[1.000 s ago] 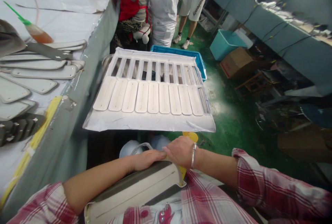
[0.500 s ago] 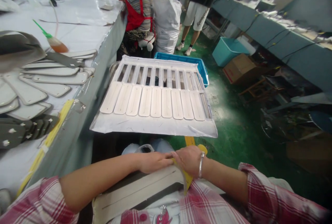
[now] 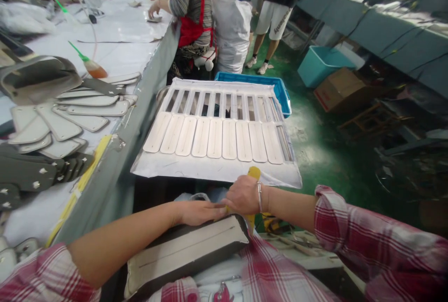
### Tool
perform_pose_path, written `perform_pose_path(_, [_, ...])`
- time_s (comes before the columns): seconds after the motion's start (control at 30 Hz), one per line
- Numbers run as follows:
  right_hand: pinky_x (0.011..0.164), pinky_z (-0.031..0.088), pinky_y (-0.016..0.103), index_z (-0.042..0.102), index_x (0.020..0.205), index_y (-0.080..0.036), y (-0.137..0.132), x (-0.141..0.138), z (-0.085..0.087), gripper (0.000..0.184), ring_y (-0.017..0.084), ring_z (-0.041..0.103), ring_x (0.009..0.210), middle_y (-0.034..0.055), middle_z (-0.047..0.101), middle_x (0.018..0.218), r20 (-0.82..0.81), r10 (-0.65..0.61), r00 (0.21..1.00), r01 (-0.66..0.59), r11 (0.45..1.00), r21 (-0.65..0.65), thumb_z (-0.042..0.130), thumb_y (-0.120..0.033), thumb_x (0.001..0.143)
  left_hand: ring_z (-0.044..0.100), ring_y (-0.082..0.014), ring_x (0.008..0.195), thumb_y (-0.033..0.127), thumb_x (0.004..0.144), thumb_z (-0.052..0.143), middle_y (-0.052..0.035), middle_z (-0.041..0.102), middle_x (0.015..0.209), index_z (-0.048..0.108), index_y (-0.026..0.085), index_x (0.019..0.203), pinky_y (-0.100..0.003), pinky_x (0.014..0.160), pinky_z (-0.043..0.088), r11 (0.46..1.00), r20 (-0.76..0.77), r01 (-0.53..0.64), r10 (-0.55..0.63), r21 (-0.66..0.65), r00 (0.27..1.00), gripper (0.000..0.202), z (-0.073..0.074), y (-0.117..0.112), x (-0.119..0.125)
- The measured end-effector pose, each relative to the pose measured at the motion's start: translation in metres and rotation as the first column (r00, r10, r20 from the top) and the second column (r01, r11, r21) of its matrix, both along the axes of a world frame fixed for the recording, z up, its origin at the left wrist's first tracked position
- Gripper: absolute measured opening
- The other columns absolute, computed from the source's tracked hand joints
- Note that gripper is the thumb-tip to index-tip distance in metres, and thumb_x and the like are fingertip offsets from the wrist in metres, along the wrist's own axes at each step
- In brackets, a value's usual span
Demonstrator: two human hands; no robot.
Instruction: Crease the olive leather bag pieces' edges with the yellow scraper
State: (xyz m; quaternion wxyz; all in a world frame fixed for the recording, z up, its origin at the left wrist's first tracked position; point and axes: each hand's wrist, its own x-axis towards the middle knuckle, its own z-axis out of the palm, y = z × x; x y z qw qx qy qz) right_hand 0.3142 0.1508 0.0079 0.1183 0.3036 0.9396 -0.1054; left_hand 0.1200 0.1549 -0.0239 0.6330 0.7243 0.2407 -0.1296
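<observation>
A long flat grey-and-white padded piece [image 3: 185,250] lies across my lap. My left hand [image 3: 196,212] rests flat on its far end, fingers stretched out. My right hand [image 3: 243,195], with a silver bangle at the wrist, is closed round a yellow tool [image 3: 254,174] at the same end; the tool's tip sticks up above the fist and its lower part shows below. Just beyond my hands a white sheet [image 3: 210,169] holds a row of several white oblong pieces [image 3: 217,138], with empty slots behind them.
A long table [image 3: 115,162] on the left carries several grey and white oblong pieces [image 3: 63,127] and a glue bottle with a green nozzle [image 3: 89,64]. A person in a red apron [image 3: 191,3] works further along. A blue crate [image 3: 283,94], a teal bin [image 3: 320,61], a cardboard box [image 3: 341,89] stand on the green floor.
My right hand has lifted and turned, bringing the yellow tool's tip up above the fist. The view has tilted upward. My left hand stays on the piece's end.
</observation>
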Motion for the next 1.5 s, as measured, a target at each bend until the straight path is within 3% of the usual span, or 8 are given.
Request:
perform_pose_path(0.17, [0.059, 0.038, 0.030, 0.066, 0.077, -0.017, -0.005, -0.001, -0.007, 0.045, 0.020, 0.061, 0.069, 0.0078, 0.068, 0.075, 0.047, 0.027, 0.999, -0.023, 0.997, -0.080, 0.027, -0.034, 0.092, 0.051, -0.0189, 0.107, 0.057, 0.087, 0.021, -0.0021, 0.057, 0.116, 0.050, 0.022, 0.118, -0.029, 0.098, 0.032, 1.000, 0.035, -0.003, 0.004, -0.003, 0.999, 0.054, -0.003, -0.009, 0.005])
perform_pose_path(0.5, [0.063, 0.041, 0.030, 0.064, 0.078, -0.016, -0.038, 0.024, -0.012, 0.049, 0.022, 0.062, 0.075, 0.0107, 0.066, 0.079, 0.048, -0.271, 0.961, 0.275, 0.948, -0.161, 0.025, -0.042, 0.092, 0.052, -0.0221, 0.108, 0.058, 0.085, 0.030, -0.0046, 0.053, 0.124, 0.038, 0.025, 0.130, -0.033, 0.094, 0.036, 0.977, -0.077, 0.001, 0.016, 0.211, 0.997, 0.056, 0.017, -0.019, 0.019])
perform_pose_path(0.57, [0.068, 0.042, 0.032, 0.063, 0.081, -0.016, -0.042, 0.034, -0.016, 0.048, 0.023, 0.061, 0.077, 0.0114, 0.066, 0.080, 0.015, -0.434, 0.901, 0.422, 0.868, -0.263, 0.026, -0.045, 0.091, 0.052, -0.0241, 0.108, 0.063, 0.079, 0.037, -0.0071, 0.052, 0.126, 0.033, 0.024, 0.133, -0.034, 0.091, 0.038, 0.949, -0.093, -0.008, 0.039, 0.315, 0.995, 0.066, 0.027, -0.029, 0.020])
perform_pose_path(0.7, [0.072, 0.042, 0.035, 0.061, 0.076, -0.013, -0.071, 0.057, -0.033, 0.059, 0.023, 0.059, 0.075, 0.0138, 0.063, 0.077, -0.024, -0.753, 0.658, 0.660, 0.592, -0.462, 0.015, -0.046, 0.092, 0.043, -0.0317, 0.117, 0.072, 0.058, 0.055, -0.0162, 0.042, 0.133, 0.028, 0.013, 0.134, -0.040, 0.097, 0.034, 0.806, -0.176, -0.027, 0.162, 0.591, 0.971, 0.101, 0.037, -0.061, 0.032])
perform_pose_path(0.9, [0.065, 0.045, 0.026, 0.054, 0.085, -0.012, -0.131, 0.073, -0.040, 0.044, 0.015, 0.056, 0.072, 0.0065, 0.061, 0.080, -0.061, -0.773, 0.632, 0.534, 0.491, -0.688, 0.023, -0.042, 0.090, 0.050, -0.0343, 0.104, 0.067, 0.055, 0.059, -0.0197, 0.051, 0.117, 0.034, 0.005, 0.126, -0.046, 0.088, 0.040, 0.614, -0.271, 0.024, 0.312, 0.789, 0.911, 0.098, 0.030, -0.089, 0.057])
perform_pose_path(1.03, [0.062, 0.047, 0.025, 0.047, 0.097, -0.013, -0.152, 0.081, -0.031, 0.042, 0.017, 0.057, 0.073, 0.0074, 0.061, 0.089, -0.149, -0.837, 0.526, 0.223, 0.305, -0.926, 0.050, -0.050, 0.077, 0.050, -0.0323, 0.100, 0.061, 0.060, 0.058, -0.0175, 0.052, 0.112, 0.033, 0.005, 0.127, -0.045, 0.087, 0.039, 0.512, -0.207, -0.002, 0.350, 0.859, 0.914, 0.091, 0.023, -0.096, 0.057])
perform_pose_path(1.17, [0.047, 0.045, 0.024, 0.038, 0.100, -0.018, -0.148, 0.081, -0.024, 0.039, 0.014, 0.055, 0.051, 0.0032, 0.060, 0.073, -0.046, -0.888, 0.458, 0.106, 0.105, -0.989, 0.047, -0.050, 0.081, 0.044, -0.0306, 0.106, 0.054, 0.067, 0.056, -0.0169, 0.048, 0.120, 0.030, 0.006, 0.130, -0.043, 0.093, 0.033, 0.431, -0.123, -0.048, 0.360, 0.901, 0.925, 0.084, 0.016, -0.104, 0.053])
perform_pose_path(1.5, [0.040, 0.045, 0.023, 0.039, 0.112, -0.018, -0.108, 0.065, -0.024, 0.055, 0.009, 0.052, 0.039, 0.0021, 0.061, 0.080, -0.012, -0.759, 0.651, 0.140, 0.136, -0.981, 0.063, -0.041, 0.069, 0.034, -0.0291, 0.119, 0.035, 0.071, 0.056, -0.0154, 0.039, 0.129, 0.004, 0.014, 0.141, -0.042, 0.099, 0.025, 0.388, -0.081, -0.056, 0.328, 0.920, 0.941, 0.089, 0.016, -0.114, 0.048])
